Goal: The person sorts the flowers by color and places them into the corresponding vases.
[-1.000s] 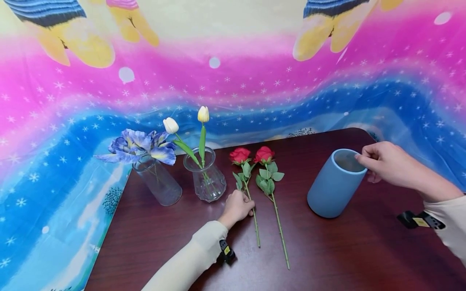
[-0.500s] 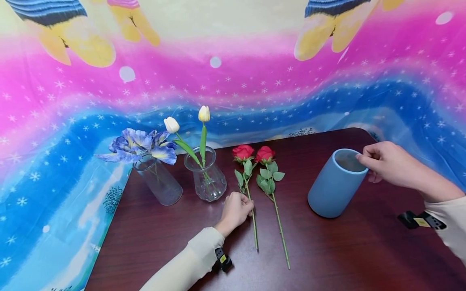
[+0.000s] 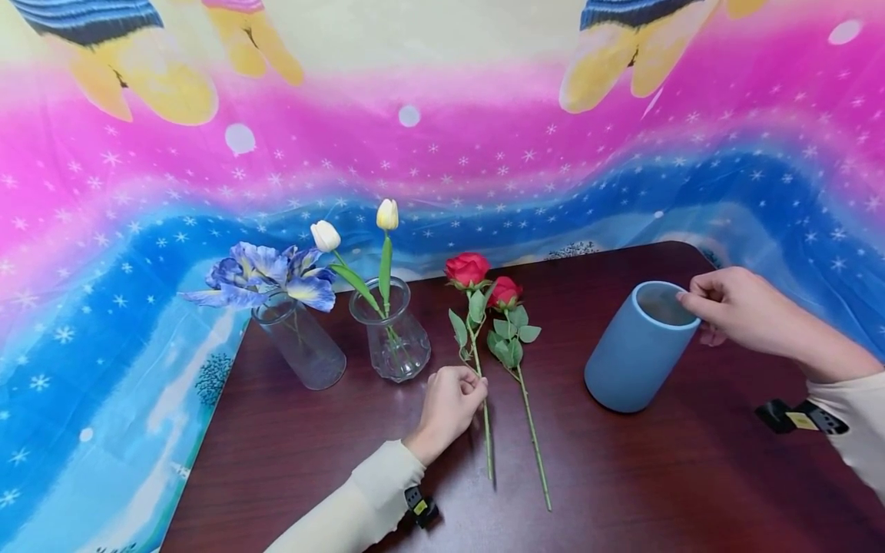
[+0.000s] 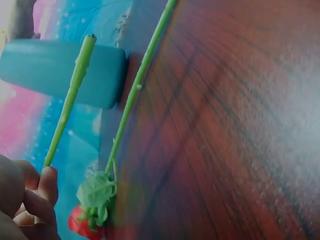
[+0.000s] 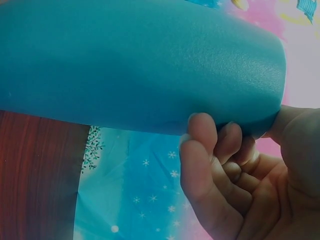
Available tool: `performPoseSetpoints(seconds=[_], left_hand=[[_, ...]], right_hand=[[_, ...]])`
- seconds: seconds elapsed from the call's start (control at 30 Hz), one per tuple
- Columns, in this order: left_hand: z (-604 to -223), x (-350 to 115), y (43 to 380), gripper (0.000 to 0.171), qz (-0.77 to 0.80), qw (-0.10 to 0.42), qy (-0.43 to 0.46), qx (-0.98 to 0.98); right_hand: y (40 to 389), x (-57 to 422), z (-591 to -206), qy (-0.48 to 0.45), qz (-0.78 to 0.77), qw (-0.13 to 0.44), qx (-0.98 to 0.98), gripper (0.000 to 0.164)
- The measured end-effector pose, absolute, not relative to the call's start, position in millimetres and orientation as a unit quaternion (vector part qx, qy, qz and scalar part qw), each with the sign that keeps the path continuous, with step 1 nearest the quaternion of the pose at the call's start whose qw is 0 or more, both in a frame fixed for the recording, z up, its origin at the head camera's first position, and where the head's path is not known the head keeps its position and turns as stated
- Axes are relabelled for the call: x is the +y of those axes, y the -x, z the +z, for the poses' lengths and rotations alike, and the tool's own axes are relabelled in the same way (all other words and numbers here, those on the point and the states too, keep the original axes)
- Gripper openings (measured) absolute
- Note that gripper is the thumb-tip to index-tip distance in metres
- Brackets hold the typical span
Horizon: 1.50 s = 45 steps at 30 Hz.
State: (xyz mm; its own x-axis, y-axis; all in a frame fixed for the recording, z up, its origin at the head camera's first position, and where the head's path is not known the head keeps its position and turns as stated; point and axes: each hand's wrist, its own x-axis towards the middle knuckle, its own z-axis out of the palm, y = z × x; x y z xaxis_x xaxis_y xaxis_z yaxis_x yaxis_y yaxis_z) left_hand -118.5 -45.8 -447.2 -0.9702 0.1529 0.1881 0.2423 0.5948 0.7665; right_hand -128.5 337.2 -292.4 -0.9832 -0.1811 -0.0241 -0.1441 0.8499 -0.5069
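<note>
My left hand (image 3: 451, 403) pinches the stem of a red rose (image 3: 466, 269) midway along its length. In the left wrist view that rose's stem (image 4: 70, 102) stands off the table, its cut end raised. A second red rose (image 3: 506, 293) lies on the table just to the right, its stem (image 4: 134, 92) along the wood. My right hand (image 3: 733, 311) grips the rim of a blue vase (image 3: 636, 357), thumb at the opening and the other fingers (image 5: 202, 131) against the outer wall. The vase stands upright on the table.
Left of the roses, a glass vase (image 3: 397, 357) holds two white tulips (image 3: 387, 216). Beside it a tall glass vase (image 3: 311, 357) carries blue-purple irises (image 3: 266, 275). A printed cloth backdrop (image 3: 470, 161) hangs behind the dark wood table (image 3: 608, 484).
My left hand has lifted its rose off the table; the flower head has risen above the other rose's and shifted slightly right. My right hand and the blue vase have stayed put.
</note>
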Motion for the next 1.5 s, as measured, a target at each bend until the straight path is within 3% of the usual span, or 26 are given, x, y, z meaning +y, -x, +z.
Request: performPoseSetpoints(seconds=[0.47, 0.93, 1.5], left_hand=[[-411, -31, 101, 0.015, -0.455, 0.165, 0.226, -0.845], [-334, -9, 125, 0.013, -0.471, 0.321, 0.330, -0.752], [-243, 19, 153, 0.013, -0.515, 0.359, 0.370, -0.685]], right_hand=[[129, 338, -293, 0.082, -0.263, 0.040, 0.960, 0.040], [130, 339, -293, 0.086, -0.270, 0.035, 0.958, 0.039], [130, 339, -295, 0.084, -0.286, 0.040, 0.954, 0.038]])
